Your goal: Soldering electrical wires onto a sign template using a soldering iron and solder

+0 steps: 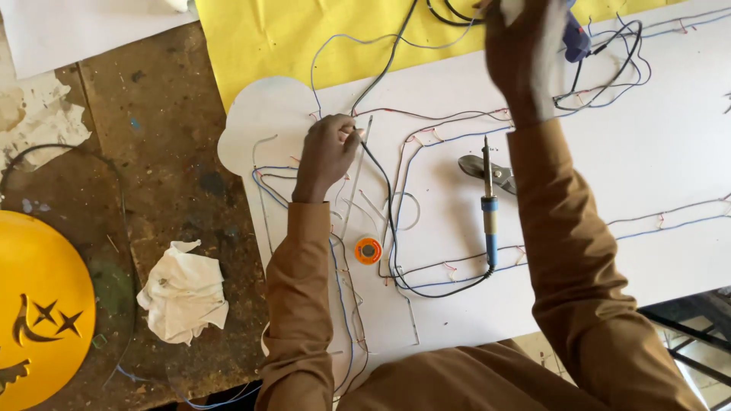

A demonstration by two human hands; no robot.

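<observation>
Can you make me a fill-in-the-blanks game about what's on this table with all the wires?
1. The soldering iron lying on the white board has a ____ handle.
2. The little solder spool is ____ in colour.
3. The crumpled ____ lies on the worn brown table.
4. The left hand pinches a thin ____.

Missing words: blue; orange; cloth; rod

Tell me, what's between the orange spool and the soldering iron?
In the head view, black cable and thin red and blue wires cross the white board between the orange spool and soldering iron.
</observation>
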